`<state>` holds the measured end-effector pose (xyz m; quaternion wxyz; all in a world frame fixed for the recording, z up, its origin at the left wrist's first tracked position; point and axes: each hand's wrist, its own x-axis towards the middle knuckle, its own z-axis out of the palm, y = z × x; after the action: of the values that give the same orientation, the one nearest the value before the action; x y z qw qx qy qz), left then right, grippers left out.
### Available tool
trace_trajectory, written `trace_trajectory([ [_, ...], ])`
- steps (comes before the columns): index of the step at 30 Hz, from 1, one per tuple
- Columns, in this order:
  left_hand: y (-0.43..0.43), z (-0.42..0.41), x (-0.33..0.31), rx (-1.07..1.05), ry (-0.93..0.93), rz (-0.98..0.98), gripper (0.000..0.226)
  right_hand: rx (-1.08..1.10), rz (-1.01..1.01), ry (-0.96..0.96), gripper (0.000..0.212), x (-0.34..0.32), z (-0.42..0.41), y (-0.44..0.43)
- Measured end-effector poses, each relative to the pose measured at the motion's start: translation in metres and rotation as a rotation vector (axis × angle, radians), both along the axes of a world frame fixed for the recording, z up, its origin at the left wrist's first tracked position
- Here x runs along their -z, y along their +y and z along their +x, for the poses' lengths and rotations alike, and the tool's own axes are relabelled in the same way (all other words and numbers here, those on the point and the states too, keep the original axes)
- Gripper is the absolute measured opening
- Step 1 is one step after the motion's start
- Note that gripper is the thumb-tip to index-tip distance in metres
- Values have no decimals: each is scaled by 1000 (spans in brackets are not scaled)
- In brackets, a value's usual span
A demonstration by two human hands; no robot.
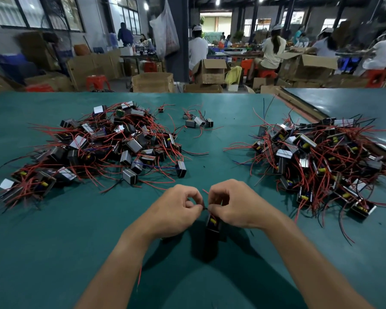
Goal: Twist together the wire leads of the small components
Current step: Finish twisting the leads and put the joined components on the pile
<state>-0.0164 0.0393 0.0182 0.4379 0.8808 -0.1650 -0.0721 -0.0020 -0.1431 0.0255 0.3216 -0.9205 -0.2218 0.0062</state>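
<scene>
**Inspector:** Near field first; what is obscured?

**Recorder:** The component [212, 221] sits just below the right hand [234, 206]; only its yellow-marked top and one dark side show; the rest is lost in shadow behind the fingers. The wire leads [204, 207] meet in the narrow gap between the hands; whether they are wound together cannot be told. A red wire [139, 277] emerges beside the left forearm; its upper end is hidden.

**Inspector:** The grip?

**Recorder:** Left hand [176, 210]: grip closed, thumb and forefinger pinching the wire leads; right hand: grip likewise pinched on the leads, just above the component.

**Inspector:** Surroundings?

**Recorder:** Left pile [103, 148] of like components, red leads tangled, lies beyond the left hand; right pile [321, 161] lies beyond the right hand, its leads cut off at the frame edge; a small cluster [196, 121] lies farther back, between the two.

**Inspector:** Edges and room?

**Recorder:** Green tabletop [54, 241] shows around both forearms and in a lane between the piles; its far edge runs straight across; cardboard boxes [153, 82] and seated workers [273, 50] beyond, blurred.
</scene>
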Motion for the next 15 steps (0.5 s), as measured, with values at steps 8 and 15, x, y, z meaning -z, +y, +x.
trace_trajectory([
  [8, -3, 3, -2, -98, 100, -172, 13, 44, 223, 17, 11, 4, 5, -2],
  [15, -7, 4, -5, -142, 171, -329, 14, 35, 340, 106, 21, 2, 7, -3],
])
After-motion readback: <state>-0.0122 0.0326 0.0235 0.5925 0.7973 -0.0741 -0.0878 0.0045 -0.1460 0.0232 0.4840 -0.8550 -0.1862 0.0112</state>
